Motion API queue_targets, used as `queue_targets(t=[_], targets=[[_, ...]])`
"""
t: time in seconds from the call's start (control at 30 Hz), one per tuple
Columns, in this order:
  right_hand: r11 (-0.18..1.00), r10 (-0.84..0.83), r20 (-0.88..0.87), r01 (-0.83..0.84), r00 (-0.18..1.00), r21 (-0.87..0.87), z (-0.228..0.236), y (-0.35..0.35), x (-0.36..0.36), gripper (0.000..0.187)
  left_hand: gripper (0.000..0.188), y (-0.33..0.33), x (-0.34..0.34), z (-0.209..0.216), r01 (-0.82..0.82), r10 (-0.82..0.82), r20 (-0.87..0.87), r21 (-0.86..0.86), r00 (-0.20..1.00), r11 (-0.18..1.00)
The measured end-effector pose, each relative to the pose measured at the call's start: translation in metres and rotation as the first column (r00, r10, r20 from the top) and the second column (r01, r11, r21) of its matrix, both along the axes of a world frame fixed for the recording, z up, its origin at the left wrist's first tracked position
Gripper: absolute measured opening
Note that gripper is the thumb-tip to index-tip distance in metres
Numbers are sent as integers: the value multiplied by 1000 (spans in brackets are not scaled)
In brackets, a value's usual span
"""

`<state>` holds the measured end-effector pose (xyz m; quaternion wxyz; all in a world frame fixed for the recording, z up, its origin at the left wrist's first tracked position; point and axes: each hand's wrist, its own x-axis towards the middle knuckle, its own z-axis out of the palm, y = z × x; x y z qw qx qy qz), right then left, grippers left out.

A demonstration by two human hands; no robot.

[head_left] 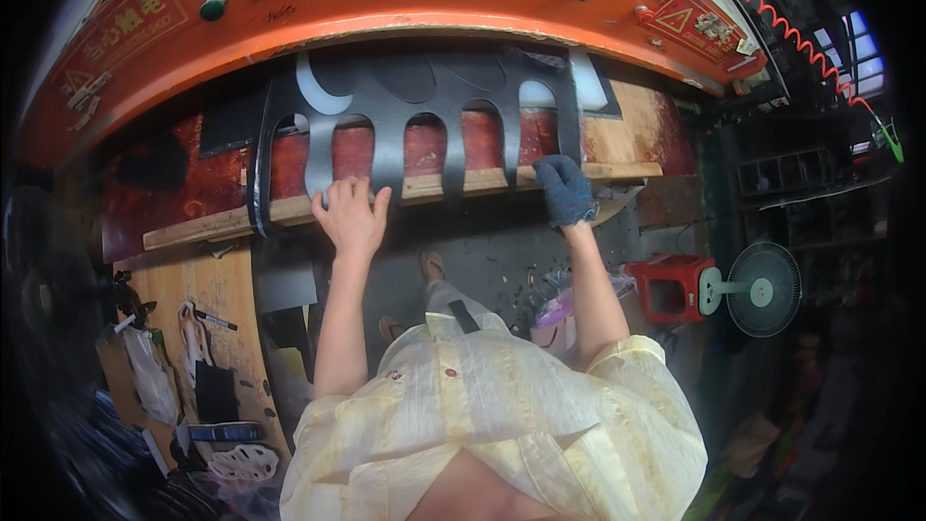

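"Hands first: how do they stand?"

"Your bare left hand [350, 219] has its fingers parted, fingertips at the near edge, by the tip of one prong. Your gloved right hand [565, 191] is curled over that edge at the far-right prong; whether it is clamped on anything, you cannot tell, as the glove hides its grip."

"And the sheet?"

"Dark cut-out sheet [381, 101], directly ahead of you, beyond both hands. Its long axis runs left to right across your body, and its prongs point back toward you. Your right hand is nearer its right end; your left sits well in from its left end."

"What is it lying on?"

"At your fingertips you have a wooden strip [212, 227] along the front edge, with the red bench top [353, 150] showing between the prongs."

"And the room?"

"To your right, a red stool [666, 275] and a fan [765, 287]. Past the sheet you face an orange panel [415, 0] with green buttons [213, 6]."
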<state>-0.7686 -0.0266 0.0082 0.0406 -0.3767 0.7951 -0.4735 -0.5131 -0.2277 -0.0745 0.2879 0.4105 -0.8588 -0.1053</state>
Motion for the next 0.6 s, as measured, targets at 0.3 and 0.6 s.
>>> queue_targets(t=[0.3,0.6], targets=[[956,83,-554,91,829,279,51,-36,-22,67,31,54,22,-5,-45,32,-171,-72,985,996],[657,413,-471,103,780,747,74,-97,-102,105,26,108,47,-2,-36,12,-275,-82,961,996]])
